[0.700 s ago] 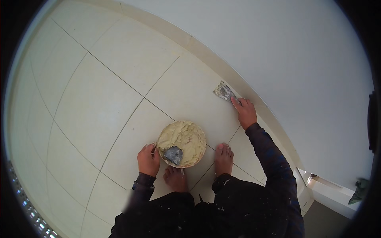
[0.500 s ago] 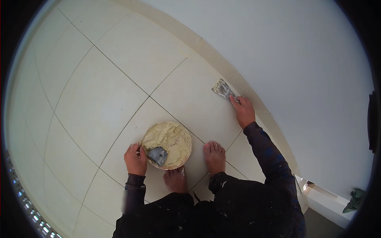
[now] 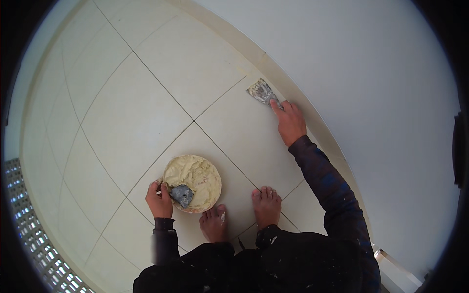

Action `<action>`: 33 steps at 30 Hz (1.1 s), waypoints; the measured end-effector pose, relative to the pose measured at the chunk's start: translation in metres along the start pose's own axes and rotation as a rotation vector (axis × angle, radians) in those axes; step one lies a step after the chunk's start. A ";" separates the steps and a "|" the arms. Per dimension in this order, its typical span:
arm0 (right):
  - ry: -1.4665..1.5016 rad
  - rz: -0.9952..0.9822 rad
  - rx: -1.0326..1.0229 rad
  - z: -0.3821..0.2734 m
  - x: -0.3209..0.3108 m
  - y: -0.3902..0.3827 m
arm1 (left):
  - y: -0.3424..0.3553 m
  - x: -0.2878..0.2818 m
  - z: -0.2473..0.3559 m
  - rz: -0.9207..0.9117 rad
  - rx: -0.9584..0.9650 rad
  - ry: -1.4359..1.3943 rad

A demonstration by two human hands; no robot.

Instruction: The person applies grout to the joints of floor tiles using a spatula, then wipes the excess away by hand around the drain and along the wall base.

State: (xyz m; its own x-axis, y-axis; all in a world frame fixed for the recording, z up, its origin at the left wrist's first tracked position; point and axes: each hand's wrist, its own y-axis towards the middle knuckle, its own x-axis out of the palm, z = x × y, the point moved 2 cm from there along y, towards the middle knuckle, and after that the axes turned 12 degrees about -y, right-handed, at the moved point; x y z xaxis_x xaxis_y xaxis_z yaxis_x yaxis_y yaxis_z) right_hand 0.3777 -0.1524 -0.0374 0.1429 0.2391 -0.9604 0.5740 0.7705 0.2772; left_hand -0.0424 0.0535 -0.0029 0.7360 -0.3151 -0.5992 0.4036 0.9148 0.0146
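Observation:
My right hand (image 3: 291, 123) is closed round the handle of a putty knife (image 3: 262, 92). Its broad blade is smeared with pale filler and points forward and left, close to the foot of the wall. At the lower left, my left hand (image 3: 159, 199) has its fingers closed at the rim of a round tub (image 3: 219, 185). Cream-coloured filler (image 3: 198, 173) with a rough, scooped surface fills this tub. A dark grey flat blade (image 3: 182, 195) lies on the filler beside my left fingers; whether those fingers also touch it, I cannot tell.
Pale floor tiles (image 3: 146, 112) with dark joints spread around me. A beige skirting (image 3: 273, 66) runs along the white wall (image 3: 371, 97) on the right. My bare feet (image 3: 267, 207) stand just behind the tub. A perforated light-coloured screen (image 3: 36, 234) curves along the left edge.
My right hand and the putty knife have moved forward along the wall. The tub, with my left hand at its rim, has shifted left across the tiles. The view has also shifted slightly.

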 end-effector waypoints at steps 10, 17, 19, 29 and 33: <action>-0.065 -0.017 0.057 -0.012 -0.017 0.038 | -0.001 0.008 0.004 -0.016 0.006 -0.046; -0.105 -0.073 0.110 -0.021 -0.038 0.079 | -0.004 0.010 -0.001 -0.029 -0.020 -0.040; -0.124 -0.100 0.120 -0.024 -0.039 0.093 | -0.004 0.011 -0.003 -0.041 -0.044 -0.049; -0.145 -0.092 0.149 -0.018 -0.024 0.126 | -0.022 0.023 0.003 -0.064 -0.060 -0.064; -0.132 -0.061 0.145 -0.011 -0.019 0.127 | -0.024 0.026 0.007 -0.084 -0.066 -0.107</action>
State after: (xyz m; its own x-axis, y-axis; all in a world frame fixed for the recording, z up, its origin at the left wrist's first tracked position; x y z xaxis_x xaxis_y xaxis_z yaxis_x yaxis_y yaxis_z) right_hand 0.4396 -0.0525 0.0162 0.2035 0.1074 -0.9732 0.6939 0.6854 0.2207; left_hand -0.0288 0.0219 -0.0134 0.7565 -0.4130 -0.5071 0.4320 0.8977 -0.0867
